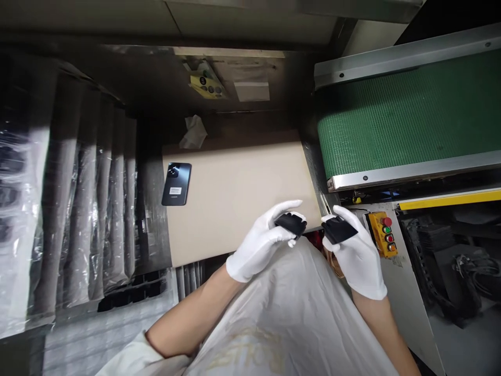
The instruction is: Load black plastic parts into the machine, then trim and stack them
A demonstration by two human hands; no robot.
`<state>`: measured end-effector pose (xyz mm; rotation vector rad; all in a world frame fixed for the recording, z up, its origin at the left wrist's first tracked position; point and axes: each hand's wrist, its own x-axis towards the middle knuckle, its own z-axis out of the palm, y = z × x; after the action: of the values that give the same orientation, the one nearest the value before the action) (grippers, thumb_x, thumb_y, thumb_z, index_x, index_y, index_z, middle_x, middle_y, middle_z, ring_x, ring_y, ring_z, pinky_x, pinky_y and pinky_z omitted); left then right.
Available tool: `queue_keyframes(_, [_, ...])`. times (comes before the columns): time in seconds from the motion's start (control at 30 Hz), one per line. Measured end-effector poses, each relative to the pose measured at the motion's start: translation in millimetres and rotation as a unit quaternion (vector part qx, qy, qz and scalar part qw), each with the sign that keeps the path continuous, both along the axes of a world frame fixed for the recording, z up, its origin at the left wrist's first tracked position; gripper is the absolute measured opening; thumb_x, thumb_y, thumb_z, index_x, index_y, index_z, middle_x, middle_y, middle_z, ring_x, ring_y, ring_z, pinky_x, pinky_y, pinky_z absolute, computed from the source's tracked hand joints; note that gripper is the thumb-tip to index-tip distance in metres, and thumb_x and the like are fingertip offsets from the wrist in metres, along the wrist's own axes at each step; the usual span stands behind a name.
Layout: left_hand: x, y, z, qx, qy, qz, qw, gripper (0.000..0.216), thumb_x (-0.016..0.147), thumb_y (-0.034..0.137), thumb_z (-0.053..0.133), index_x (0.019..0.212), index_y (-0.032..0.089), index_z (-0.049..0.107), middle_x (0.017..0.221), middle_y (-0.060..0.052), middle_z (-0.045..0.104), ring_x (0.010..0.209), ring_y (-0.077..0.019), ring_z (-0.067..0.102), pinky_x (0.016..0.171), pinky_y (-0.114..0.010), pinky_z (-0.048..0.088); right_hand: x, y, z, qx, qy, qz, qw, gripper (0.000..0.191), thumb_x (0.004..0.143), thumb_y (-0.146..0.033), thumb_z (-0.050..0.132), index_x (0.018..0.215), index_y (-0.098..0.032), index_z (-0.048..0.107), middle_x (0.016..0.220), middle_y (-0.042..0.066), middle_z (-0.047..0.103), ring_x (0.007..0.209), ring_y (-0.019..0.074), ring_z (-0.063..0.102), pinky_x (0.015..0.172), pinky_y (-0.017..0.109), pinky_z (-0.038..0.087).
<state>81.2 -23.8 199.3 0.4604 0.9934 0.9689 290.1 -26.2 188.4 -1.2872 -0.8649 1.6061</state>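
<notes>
Your left hand (259, 244) grips one black piece (290, 224), your right hand (360, 256) another black piece (340, 231).
In the head view, gloved fingers clamp both pieces, apart from each other, near the beige table's (242, 209) right corner; a smartphone (177, 183) lies at its left edge.

Dim surroundings, pale board (238, 193) brightly lit, shadow along its far edge, glare on plastic wrapping (74, 209)

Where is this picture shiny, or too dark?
Head view: glare streaks the clear, crinkled plastic sheeting at left; shadow dims the far edge of the beige rectangular board; small black pieces in the white-gloved left hand and right hand show little detail.
</notes>
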Motion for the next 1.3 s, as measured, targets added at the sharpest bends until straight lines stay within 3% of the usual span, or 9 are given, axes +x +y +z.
queue_keyframes(0.17, [-7,1,-6.9,-0.044,-0.047,-0.017,0.998,0.022,0.072,0.014,0.069,0.093,0.018,0.077,0.107,-0.008,0.073,0.068,-0.0131,0.063,0.066,-0.03,0.054,-7,0,-26.2,-0.052,0.049,0.003,0.997,0.029,0.081,-0.019,0.065,0.107,-0.024,0.075,0.122,0.01,0.068,0.09,0.0211,0.064,0.059,0.029,0.049])
queue_keyframes(0.3, [-10,0,-11.9,-0.042,-0.105,-0.051,0.992,0.033,0.07,0.017,0.065,0.098,0.021,0.081,0.117,-0.01,0.074,0.071,-0.0174,0.066,0.073,-0.036,0.058,-11,1,-32.1,-0.044,0.074,0.047,0.995,0.018,0.088,-0.023,0.059,0.093,-0.023,0.076,0.105,0.006,0.069,0.071,0.0156,0.057,0.058,0.032,0.048])
queue_keyframes(0.43, [-13,-3,-14.3,-0.061,-0.151,-0.044,0.986,0.037,0.08,0.033,0.062,0.107,0.019,0.082,0.104,-0.013,0.075,0.077,-0.0221,0.067,0.075,-0.04,0.058,-17,2,-24.0,-0.046,0.1,0.047,0.993,0.015,0.086,-0.022,0.062,0.088,-0.024,0.077,0.103,0.004,0.069,0.069,0.0143,0.055,0.06,0.032,0.049])
queue_keyframes(0.57, [-15,-5,-11.5,-0.082,-0.171,-0.047,0.981,0.044,0.093,0.05,0.057,0.109,0.017,0.082,0.103,-0.014,0.075,0.078,-0.0209,0.066,0.075,-0.037,0.058,-20,4,-14.6,-0.054,0.115,0.054,0.99,0.02,0.089,-0.025,0.06,0.096,-0.024,0.078,0.111,0.006,0.07,0.072,0.0161,0.058,0.064,0.035,0.051])
queue_keyframes(0.77, [-26,-3,-7.8,-0.079,-0.117,-0.052,0.989,0.035,0.09,0.043,0.07,0.109,0.017,0.082,0.118,-0.014,0.074,0.076,-0.0191,0.069,0.078,-0.038,0.061,-24,9,-10.1,-0.095,0.058,0.063,0.992,0.033,0.1,-0.044,0.051,0.114,-0.024,0.074,0.104,0.009,0.07,0.073,0.0181,0.059,0.066,0.037,0.053])
queue_keyframes(0.93, [-32,-2,-14.3,-0.081,-0.081,-0.044,0.992,0.028,0.09,0.04,0.073,0.105,0.018,0.081,0.115,-0.012,0.074,0.071,-0.0143,0.065,0.066,-0.03,0.057,-28,9,-14.4,-0.051,0.021,0.1,0.993,0.032,0.098,-0.043,0.055,0.119,-0.023,0.07,0.1,0.008,0.07,0.074,0.0175,0.06,0.069,0.037,0.055])
queue_keyframes(1.13, [-24,-1,-25.8,-0.084,-0.051,-0.005,0.995,0.023,0.089,0.043,0.074,0.094,0.022,0.082,0.103,-0.008,0.075,0.064,-0.0122,0.06,0.058,-0.027,0.051,-24,3,-29.4,0.05,-0.026,0.104,0.993,0.022,0.093,-0.037,0.064,0.111,-0.028,0.071,0.132,0.008,0.067,0.086,0.0181,0.065,0.075,0.038,0.061])
queue_keyframes(1.3, [-11,-1,-25.4,-0.108,-0.017,0.039,0.993,0.038,0.085,0.051,0.075,0.09,0.014,0.079,0.093,-0.01,0.076,0.052,-0.0081,0.054,0.048,-0.024,0.042,-23,7,-23.6,-0.086,0.094,0.087,0.988,0.033,0.099,-0.04,0.054,0.12,-0.025,0.073,0.127,0.01,0.07,0.09,0.019,0.067,0.083,0.042,0.06])
